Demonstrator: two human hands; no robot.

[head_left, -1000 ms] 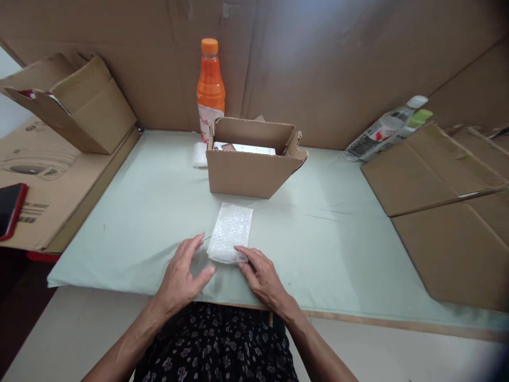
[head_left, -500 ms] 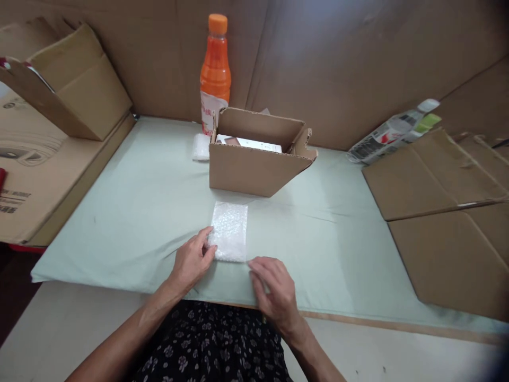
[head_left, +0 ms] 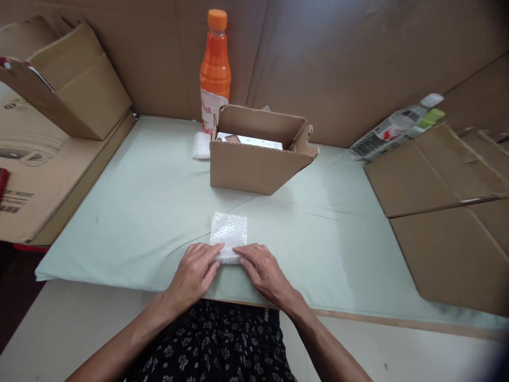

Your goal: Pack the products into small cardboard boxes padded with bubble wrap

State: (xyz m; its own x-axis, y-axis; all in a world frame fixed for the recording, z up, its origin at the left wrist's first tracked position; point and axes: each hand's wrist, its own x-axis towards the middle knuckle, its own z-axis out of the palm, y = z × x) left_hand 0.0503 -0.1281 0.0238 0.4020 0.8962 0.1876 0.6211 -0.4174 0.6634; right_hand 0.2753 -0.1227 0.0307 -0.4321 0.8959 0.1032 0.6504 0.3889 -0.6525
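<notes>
A white bubble-wrap packet [head_left: 229,229] lies flat on the pale green cloth near the front edge. At its near left corner, my left hand [head_left: 195,269] grips it between thumb and fingers. My right hand [head_left: 263,271] grips the near right corner in the same way, fingertips on top and thumb at the near edge. Between the two hands the near edge looks thicker. Whatever the wrap may contain does not show.
Beyond the packet stands an open cardboard box [head_left: 254,168] with a white printed item [head_left: 258,142] inside. Behind it are an orange bottle [head_left: 215,69] and a small white packet [head_left: 202,146]. More cardboard boxes flank the cloth left [head_left: 75,90] and right [head_left: 445,249]. A clear bottle [head_left: 397,127] leans at the right back.
My right hand has moved left and up onto the packet's right corner. The packet looks shorter, its far edge now nearer to me. My left hand has shifted slightly along its edge.
</notes>
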